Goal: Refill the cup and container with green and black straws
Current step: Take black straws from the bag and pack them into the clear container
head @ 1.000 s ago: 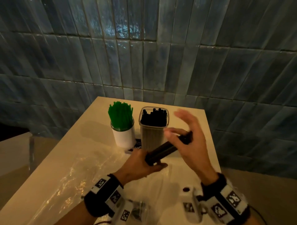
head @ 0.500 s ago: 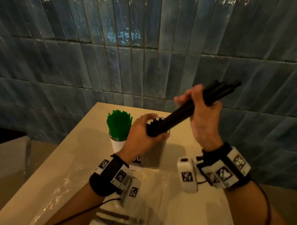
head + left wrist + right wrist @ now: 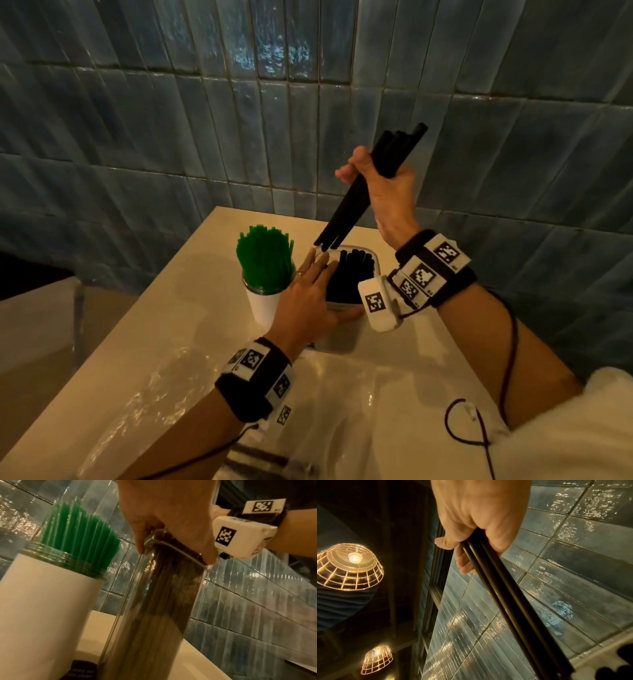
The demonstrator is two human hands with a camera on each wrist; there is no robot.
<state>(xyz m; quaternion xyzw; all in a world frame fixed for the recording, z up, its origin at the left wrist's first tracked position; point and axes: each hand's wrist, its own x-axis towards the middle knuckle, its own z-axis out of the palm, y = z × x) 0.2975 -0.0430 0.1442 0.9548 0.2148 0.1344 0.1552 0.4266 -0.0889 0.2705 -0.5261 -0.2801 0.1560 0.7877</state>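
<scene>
On the cream table [image 3: 191, 308], the white cup [image 3: 263, 306] is packed with green straws [image 3: 265, 257], and just beside it stands the clear container [image 3: 154, 615], already well stocked with black straws [image 3: 352, 274]. The left hand [image 3: 308, 301] rests over the container's top, fingers fairly straight along the near rim and against the straws inside, seemingly pushing them aside. The right hand [image 3: 387, 192] is curled around a tilted bundle of black straws [image 3: 346, 212], whose lower tips hang just above the container's back left corner. To do this step well, the bundle should probably be tipped closer to upright, aimed into the gap, and released only once the tips are past the rim, or they may catch on the standing straws and spill.
</scene>
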